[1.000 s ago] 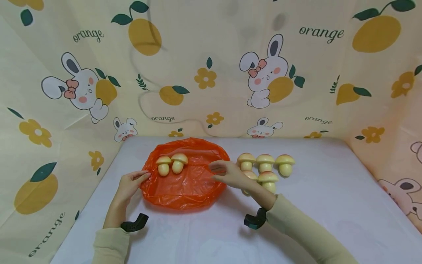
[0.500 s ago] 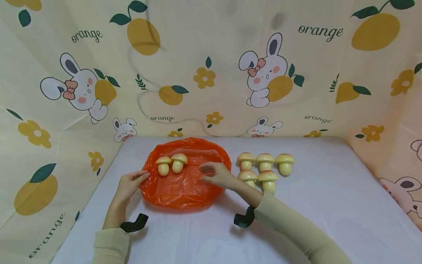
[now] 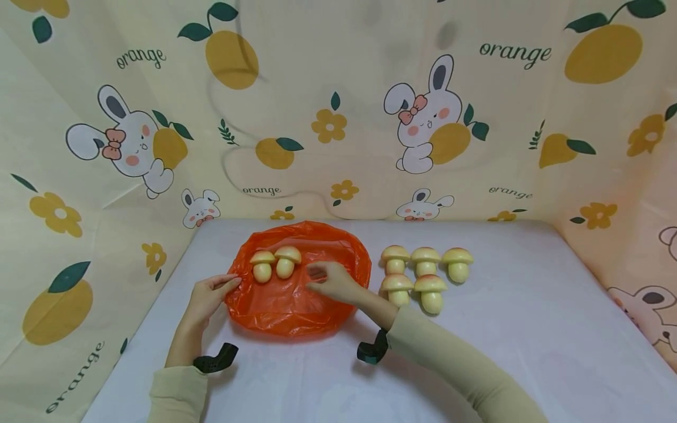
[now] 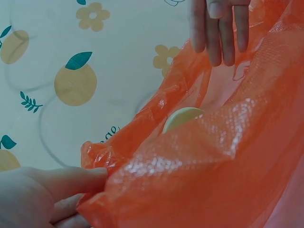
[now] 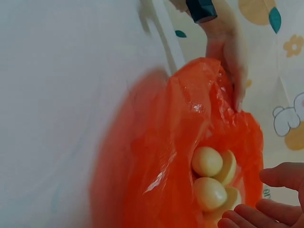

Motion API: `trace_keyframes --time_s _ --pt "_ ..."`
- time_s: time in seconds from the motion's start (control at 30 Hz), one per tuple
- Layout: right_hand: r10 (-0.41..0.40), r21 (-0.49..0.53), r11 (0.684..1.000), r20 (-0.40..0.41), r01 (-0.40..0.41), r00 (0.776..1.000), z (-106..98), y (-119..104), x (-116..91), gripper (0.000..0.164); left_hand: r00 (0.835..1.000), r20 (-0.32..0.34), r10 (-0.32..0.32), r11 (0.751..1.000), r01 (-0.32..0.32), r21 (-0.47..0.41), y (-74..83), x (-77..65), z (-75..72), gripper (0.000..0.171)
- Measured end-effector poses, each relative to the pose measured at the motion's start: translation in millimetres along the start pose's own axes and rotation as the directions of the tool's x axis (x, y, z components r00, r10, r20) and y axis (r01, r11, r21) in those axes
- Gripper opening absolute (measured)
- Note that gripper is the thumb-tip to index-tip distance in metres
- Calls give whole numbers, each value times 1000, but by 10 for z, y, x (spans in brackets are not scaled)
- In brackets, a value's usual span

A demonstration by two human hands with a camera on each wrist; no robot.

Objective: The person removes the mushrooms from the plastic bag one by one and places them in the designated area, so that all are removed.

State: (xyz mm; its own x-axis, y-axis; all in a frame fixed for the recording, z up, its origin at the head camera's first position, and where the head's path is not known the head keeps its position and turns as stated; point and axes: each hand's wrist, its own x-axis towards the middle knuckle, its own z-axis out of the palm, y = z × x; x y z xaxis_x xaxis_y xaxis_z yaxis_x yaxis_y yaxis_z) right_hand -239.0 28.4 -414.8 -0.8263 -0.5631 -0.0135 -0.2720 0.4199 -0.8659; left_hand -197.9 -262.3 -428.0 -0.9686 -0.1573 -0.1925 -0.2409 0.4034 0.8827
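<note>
An orange-red plastic bag (image 3: 301, 323) lies spread with its mouth wide, and two toy mushrooms (image 3: 285, 264) sit side by side in its left half. My left hand (image 3: 206, 296) pinches the bag's left rim between thumb and fingers; the left wrist view shows the thumb and fingers on the crumpled edge (image 4: 97, 154). Over the right half of the bag hovers my right hand (image 3: 335, 283), its fingers loosely bent and holding nothing. Seen from the right wrist, that hand (image 5: 280, 199) is beside the mushrooms (image 5: 209, 192), apart from them.
Several more toy mushrooms (image 3: 425, 261) stand in two rows on the white table (image 3: 529, 329), right of the bag. A cloth backdrop (image 3: 359, 164) printed with rabbits and oranges rises behind the table and along both sides.
My right hand has moved left, from the bag's right rim farther over its inside. The left hand stays on the left rim. The mushrooms have not moved.
</note>
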Motion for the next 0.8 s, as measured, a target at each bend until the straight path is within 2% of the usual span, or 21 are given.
trace_keyframes --time_s 0.27,0.6,0.8 --pt "30 7 1000 12 -30 999 94 -101 126 46 1000 2 -8 1000 8 -6 1 -9 1 49" --pt "62 -81 995 -27 -64 998 176 -91 260 51 1000 -4 19 1000 -19 -17 -18 0 -6 48" --pt "7 -87 996 -34 -9 999 214 -86 358 53 1000 7 14 1000 -14 -1 -11 3 -4 50"
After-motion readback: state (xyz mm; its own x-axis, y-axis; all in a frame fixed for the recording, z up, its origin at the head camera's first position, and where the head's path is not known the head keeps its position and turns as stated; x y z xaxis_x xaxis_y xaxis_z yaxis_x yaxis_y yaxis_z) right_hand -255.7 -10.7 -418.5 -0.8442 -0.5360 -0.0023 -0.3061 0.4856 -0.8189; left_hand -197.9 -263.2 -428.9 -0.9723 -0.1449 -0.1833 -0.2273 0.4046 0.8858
